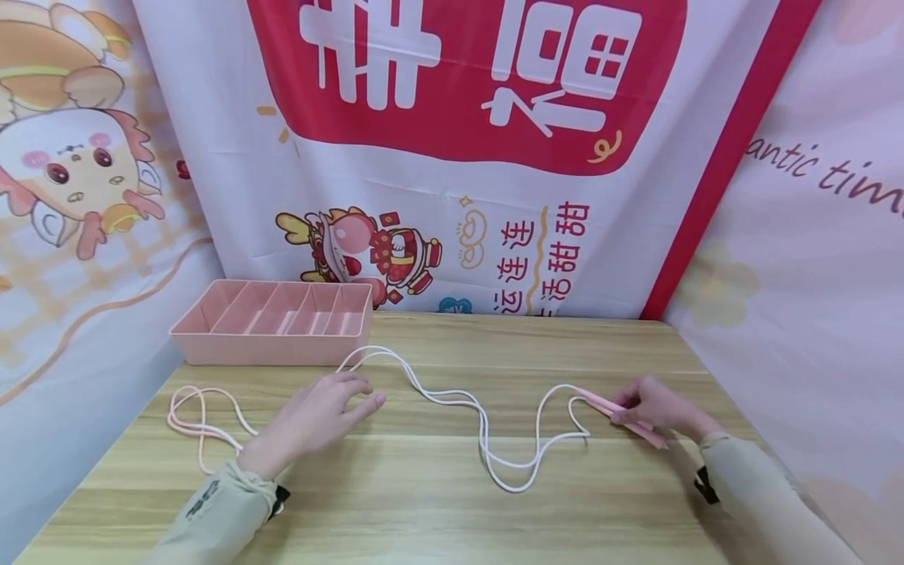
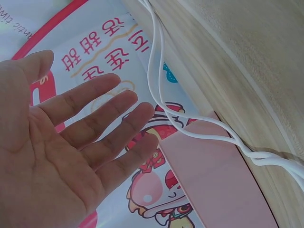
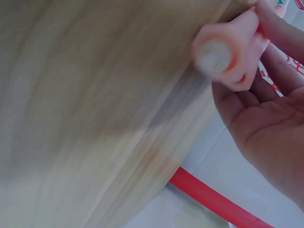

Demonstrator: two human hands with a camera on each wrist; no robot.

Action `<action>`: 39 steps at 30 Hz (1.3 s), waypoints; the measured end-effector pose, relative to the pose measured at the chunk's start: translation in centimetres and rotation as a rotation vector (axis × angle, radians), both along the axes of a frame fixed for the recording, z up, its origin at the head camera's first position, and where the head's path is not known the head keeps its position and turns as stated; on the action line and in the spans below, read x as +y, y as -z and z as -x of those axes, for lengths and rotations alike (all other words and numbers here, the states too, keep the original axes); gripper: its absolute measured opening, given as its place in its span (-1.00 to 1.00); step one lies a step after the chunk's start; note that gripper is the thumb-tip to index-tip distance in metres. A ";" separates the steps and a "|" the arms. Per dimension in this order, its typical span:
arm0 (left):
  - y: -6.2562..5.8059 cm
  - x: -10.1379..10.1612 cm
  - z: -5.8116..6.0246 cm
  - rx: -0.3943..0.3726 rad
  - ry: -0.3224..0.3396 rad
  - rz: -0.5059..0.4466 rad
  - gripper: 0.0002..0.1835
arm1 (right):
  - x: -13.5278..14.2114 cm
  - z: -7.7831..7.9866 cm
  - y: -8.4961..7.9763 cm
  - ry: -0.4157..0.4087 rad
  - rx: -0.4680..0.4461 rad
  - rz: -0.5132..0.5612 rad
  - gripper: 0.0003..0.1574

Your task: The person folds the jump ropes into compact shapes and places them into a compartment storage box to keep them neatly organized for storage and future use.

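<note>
Two strands of white cord run left across the counter from the pink skipping-rope handles pinched in my right hand, my left hand spread and empty, so I'd best ease bends out gently.

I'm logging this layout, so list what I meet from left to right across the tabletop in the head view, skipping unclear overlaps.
Pale pink-and-white loop of cord → bare left hand → wavy doubled white cord → slim pink rod-shaped piece → bare right hand gripping that piece.
</note>
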State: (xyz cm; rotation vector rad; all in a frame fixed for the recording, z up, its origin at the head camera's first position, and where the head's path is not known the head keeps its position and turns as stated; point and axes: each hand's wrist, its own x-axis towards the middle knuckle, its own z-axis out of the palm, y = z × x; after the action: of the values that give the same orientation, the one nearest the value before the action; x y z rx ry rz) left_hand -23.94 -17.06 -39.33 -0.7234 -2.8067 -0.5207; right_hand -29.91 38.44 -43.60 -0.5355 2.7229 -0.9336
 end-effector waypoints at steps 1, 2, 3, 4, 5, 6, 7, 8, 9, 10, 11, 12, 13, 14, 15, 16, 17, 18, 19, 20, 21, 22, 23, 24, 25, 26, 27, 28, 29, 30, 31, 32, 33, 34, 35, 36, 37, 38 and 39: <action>0.0 0.0 0.0 -0.005 -0.002 0.001 -0.45 | -0.1 0.0 -0.1 -0.005 0.002 -0.003 -0.86; 0.0 0.0 0.0 -0.012 -0.005 0.003 -0.42 | -0.2 0.0 -0.2 -0.012 0.003 -0.005 -0.87; -0.1 0.0 0.0 -0.022 -0.006 0.001 -0.39 | -0.3 0.0 -0.3 -0.017 0.007 -0.007 -0.89; -0.1 0.0 -0.1 -0.029 -0.006 0.002 -0.35 | -0.3 0.0 -0.5 -0.024 0.012 -0.008 -0.90; -0.1 0.0 -0.1 -0.036 -0.008 0.004 -0.31 | -0.4 -0.1 -0.6 -0.027 0.017 -0.009 -0.92; -0.2 0.0 -0.1 -0.044 -0.010 0.005 -0.28 | -0.5 -0.2 -0.8 -0.032 0.021 -0.005 -0.92; -0.2 0.1 -0.2 -0.050 -0.011 0.004 -0.25 | -0.7 -0.3 -1.0 -0.037 0.026 0.001 -0.91; -0.3 0.1 -0.2 -0.054 -0.010 0.004 -0.24 | -0.8 -0.3 -1.3 -0.041 0.033 0.003 -0.90; -0.3 0.1 -0.2 -0.053 -0.010 0.004 -0.24 | -1.0 -0.4 -1.5 -0.043 0.039 0.010 -0.89; -0.3 0.2 -0.2 -0.052 -0.010 0.004 -0.24 | -1.1 -0.5 -1.7 -0.039 0.042 0.019 -0.88; -0.3 0.3 -0.2 -0.047 -0.009 0.004 -0.24 | -1.3 -0.5 -2.0 -0.034 0.049 0.028 -0.87; -0.4 0.4 -0.2 -0.042 -0.004 0.002 -0.25 | -1.6 -0.6 -2.2 -0.027 0.057 0.038 -0.86; -0.4 0.6 -0.2 -0.033 0.001 -0.001 -0.27 | -1.9 -0.6 -2.5 -0.021 0.062 0.048 -0.86; -0.4 0.7 -0.2 -0.023 0.005 -0.003 -0.28 | -2.2 -0.7 -2.8 -0.015 0.072 0.054 -0.86; -0.4 0.9 -0.2 -0.014 0.007 -0.010 -0.30 | -2.5 -0.7 -3.1 -0.008 0.081 0.063 -0.87; -0.4 1.2 -0.2 0.003 0.012 -0.018 -0.34 | -2.9 -0.8 -3.5 -0.003 0.092 0.070 -0.88; -0.5 1.4 -0.1 0.018 0.017 -0.024 -0.35 | -3.4 -0.9 -3.9 -0.004 0.106 0.075 -0.88; -0.6 1.6 -0.1 0.032 0.020 -0.033 -0.38 | -3.9 -1.1 -4.3 -0.006 0.122 0.078 -0.89; -0.6 1.9 -0.1 0.044 0.018 -0.045 -0.42 | -4.4 -1.3 -4.8 -0.005 0.131 0.081 -0.89; -0.8 2.2 -0.1 0.056 0.017 -0.055 -0.44 | -5.0 -1.5 -5.3 -0.007 0.148 0.085 -0.90; -0.9 2.6 -0.1 0.071 0.022 -0.068 -0.48 | -5.6 -1.7 -5.7 -0.006 0.161 0.085 -0.91; -1.1 2.9 -0.1 0.088 0.030 -0.080 -0.51 | -6.2 -2.0 -6.2 -0.003 0.176 0.084 -0.90; -1.3 3.2 -0.1 0.097 0.038 -0.096 -0.53 | -6.8 -2.3 -6.6 -0.002 0.190 0.082 -0.90; -1.5 3.6 -0.1 0.110 0.046 -0.116 -0.57 | -7.4 -2.5 -6.9 0.002 0.204 0.076 -0.90; -1.7 4.0 -0.2 0.116 0.050 -0.138 -0.59 | -8.0 -2.8 -7.2 0.008 0.211 0.074 -0.91; -1.8 4.4 -0.2 0.124 0.058 -0.160 -0.60 | -8.5 -3.0 -7.5 0.008 0.219 0.075 -0.92; -2.0 4.8 -0.3 0.130 0.070 -0.190 -0.62 | -9.1 -3.2 -7.7 0.015 0.221 0.073 -0.92; -2.1 5.3 -0.3 0.133 0.076 -0.218 -0.63 | -9.5 -3.4 -8.0 0.017 0.220 0.079 -0.92; -2.2 5.7 -0.3 0.132 0.078 -0.246 -0.63 | -10.0 -3.6 -8.2 0.014 0.218 0.088 -0.93; -2.4 6.3 -0.3 0.130 0.078 -0.273 -0.62 | -10.4 -3.7 -8.4 0.014 0.217 0.099 -0.93; -2.5 6.8 -0.3 0.122 0.081 -0.304 -0.61 | -10.8 -3.9 -8.6 0.012 0.210 0.117 -0.94; -2.7 7.5 -0.3 0.117 0.089 -0.332 -0.60 | -11.2 -4.1 -8.8 0.009 0.202 0.137 -0.94; -2.9 8.1 -0.2 0.115 0.101 -0.357 -0.59 | -11.6 -4.2 -8.9 0.003 0.197 0.154 -0.95; -3.1 8.7 -0.2 0.111 0.109 -0.378 -0.57 | -11.9 -4.4 -9.1 -0.005 0.190 0.172 -0.95; -3.3 9.3 -0.1 0.105 0.125 -0.403 -0.55 | -12.2 -4.5 -9.2 -0.013 0.184 0.191 -0.95; -3.5 9.9 0.0 0.104 0.145 -0.428 -0.53 | -12.6 -4.6 -9.3 -0.020 0.176 0.209 -0.95; -3.6 10.5 0.1 0.104 0.165 -0.451 -0.52 | -12.9 -4.7 -9.4 -0.026 0.167 0.225 -0.96; -3.7 11.0 0.2 0.110 0.187 -0.466 -0.50 | -13.2 -4.8 -9.4 -0.036 0.160 0.240 -0.96; -3.7 11.5 0.4 0.117 0.210 -0.481 -0.49 | -13.5 -5.0 -9.5 -0.048 0.154 0.254 -0.96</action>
State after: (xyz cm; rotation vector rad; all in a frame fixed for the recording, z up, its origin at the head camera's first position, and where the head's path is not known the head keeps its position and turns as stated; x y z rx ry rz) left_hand -24.29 -5.59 -35.60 -0.9021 -2.3658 -1.0999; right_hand -24.96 24.96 -34.10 -0.7438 2.7250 -1.2849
